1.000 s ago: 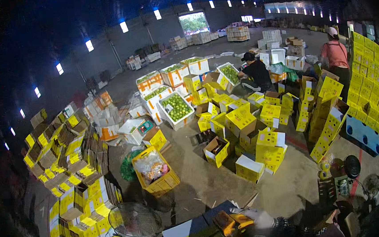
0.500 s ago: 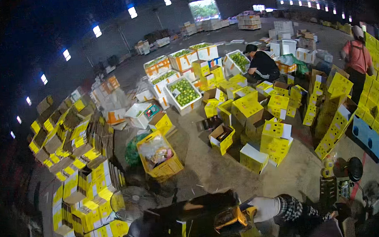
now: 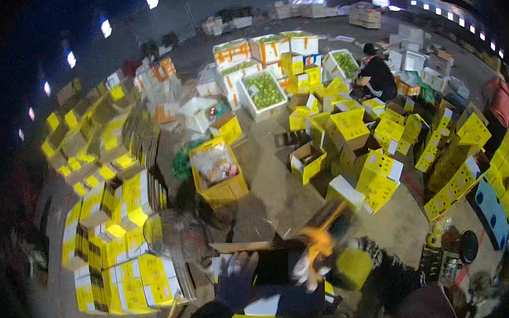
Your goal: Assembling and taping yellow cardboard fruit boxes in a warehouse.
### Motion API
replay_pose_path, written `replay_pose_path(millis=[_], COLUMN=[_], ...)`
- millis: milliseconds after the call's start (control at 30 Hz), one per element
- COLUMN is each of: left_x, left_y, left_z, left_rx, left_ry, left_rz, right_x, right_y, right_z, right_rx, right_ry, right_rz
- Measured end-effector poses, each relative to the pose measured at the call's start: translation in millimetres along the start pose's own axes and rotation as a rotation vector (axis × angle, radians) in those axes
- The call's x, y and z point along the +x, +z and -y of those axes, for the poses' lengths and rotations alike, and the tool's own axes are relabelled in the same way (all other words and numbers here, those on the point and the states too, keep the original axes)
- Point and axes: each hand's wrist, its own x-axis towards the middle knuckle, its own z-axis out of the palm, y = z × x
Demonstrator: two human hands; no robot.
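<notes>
Left hand (image 3: 237, 271): one, its fingers extended and slightly apart, laid at the carton's left part.
Right hand (image 3: 305, 273): one, blurred and pale, apparently closed around the tape dispenser.
Tape dispenser (image 3: 318, 240): one, orange, angular, at the right fingers.
Carton (image 3: 263, 306): one open cardboard box, white and yellow panels, dark inside, under the left fingers.
Flattened cartons (image 3: 141, 281): yellow-and-white stacks with layered edges, left of the left fingers; overlapping, not countable.
Plastic crate (image 3: 224, 194): one, yellow, rectangular, beyond the left fingers, holding crumpled clear plastic.
Foam boxes (image 3: 267, 111): six with round green fruit, smooth and white, well beyond both hands' fingers.
Blue box (image 3: 491, 206): one, with round dark holes, well right of the right fingers.
Co-workers: two, well beyond the right fingers; one dark top (image 3: 381, 80), one pink top (image 3: 503, 102).
</notes>
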Motion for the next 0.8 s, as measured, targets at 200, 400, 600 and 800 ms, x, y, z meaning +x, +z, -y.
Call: replay_pose_path(millis=[200, 400, 600, 800], left_x=[5.8, -1.4, -25.7, -35.6], left_y=[52.8, 45.6, 45.7, 7.1], left_z=[15.1, 42.0, 44.4, -27.6], left_rx=[-0.960, -2.210, -1.073, -1.643], left_ry=[-0.725, -1.011, -0.395, -0.683], left_rz=[-0.696, -0.162, -0.384, -0.245], right_x=[-28.8, -9.8, 2.9, -15.9], right_y=[-34.3, 66.2, 104.8, 107.3], right_z=[20.1, 34.6, 60.4, 66.9], right_rx=[0.427, -0.130, -0.758, -1.014], right_ry=[-0.026, 0.115, 0.011, 0.005], right_rz=[-0.405, 0.190, 0.059, 0.045])
